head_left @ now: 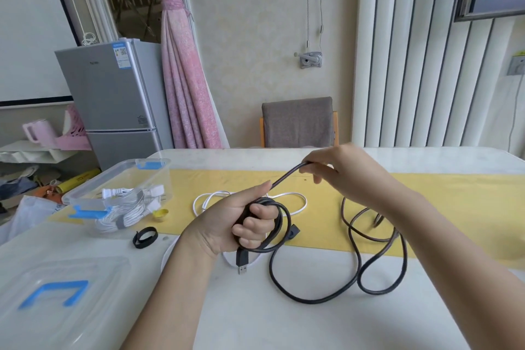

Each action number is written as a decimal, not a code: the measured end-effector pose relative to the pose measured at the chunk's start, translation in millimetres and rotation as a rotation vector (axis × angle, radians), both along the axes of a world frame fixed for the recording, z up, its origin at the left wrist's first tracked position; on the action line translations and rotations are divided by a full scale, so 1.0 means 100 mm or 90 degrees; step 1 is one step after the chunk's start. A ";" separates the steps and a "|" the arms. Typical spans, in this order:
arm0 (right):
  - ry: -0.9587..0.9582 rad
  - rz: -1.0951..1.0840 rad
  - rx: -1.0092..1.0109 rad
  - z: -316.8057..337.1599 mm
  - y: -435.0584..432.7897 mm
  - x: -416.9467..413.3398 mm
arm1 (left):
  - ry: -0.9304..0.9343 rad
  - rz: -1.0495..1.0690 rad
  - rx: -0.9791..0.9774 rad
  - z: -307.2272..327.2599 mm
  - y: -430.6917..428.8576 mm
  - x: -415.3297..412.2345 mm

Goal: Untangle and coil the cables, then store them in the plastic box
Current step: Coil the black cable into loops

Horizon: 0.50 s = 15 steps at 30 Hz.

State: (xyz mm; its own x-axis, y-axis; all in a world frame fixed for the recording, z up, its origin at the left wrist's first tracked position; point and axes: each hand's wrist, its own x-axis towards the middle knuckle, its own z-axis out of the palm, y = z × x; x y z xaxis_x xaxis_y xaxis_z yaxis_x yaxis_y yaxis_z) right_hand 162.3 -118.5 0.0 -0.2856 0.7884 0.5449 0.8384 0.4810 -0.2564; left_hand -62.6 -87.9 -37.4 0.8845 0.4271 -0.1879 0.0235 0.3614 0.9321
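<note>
Holding small coil of black cable point(288, 174) in left grip point(241, 224), fingers curled round it, mid-table point(284, 327). Pinching free strand w/ right grip point(338, 173), just far-right of coil. Lots of slack looped near right. Could knot if pulled fast thru crossed loops. Could snag USB plug point(242, 258) on white cable point(284, 194). Could lose coil if left grip slackens. Plastic box point(93, 179) far left, well apart.

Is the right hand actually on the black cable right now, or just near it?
Touching. The head view shows the right hand pinching the black cable in its fingers, the strand running straight down to its loops gripped in the left hand.
</note>
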 end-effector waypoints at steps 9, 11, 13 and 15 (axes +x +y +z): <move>-0.192 -0.111 -0.030 -0.39 0.05 -0.48 | -0.416 0.066 -0.208 -0.02 0.16 0.03; -0.256 -0.123 -0.044 -0.43 0.03 -0.56 | -0.363 0.366 -0.118 0.01 0.15 0.07; -0.305 -0.115 -0.058 -0.47 0.00 -0.63 | -0.289 0.535 -0.002 0.00 0.16 0.16; -0.340 -0.099 -0.064 -0.50 -0.06 -0.71 | -0.214 0.628 0.108 -0.04 0.14 0.27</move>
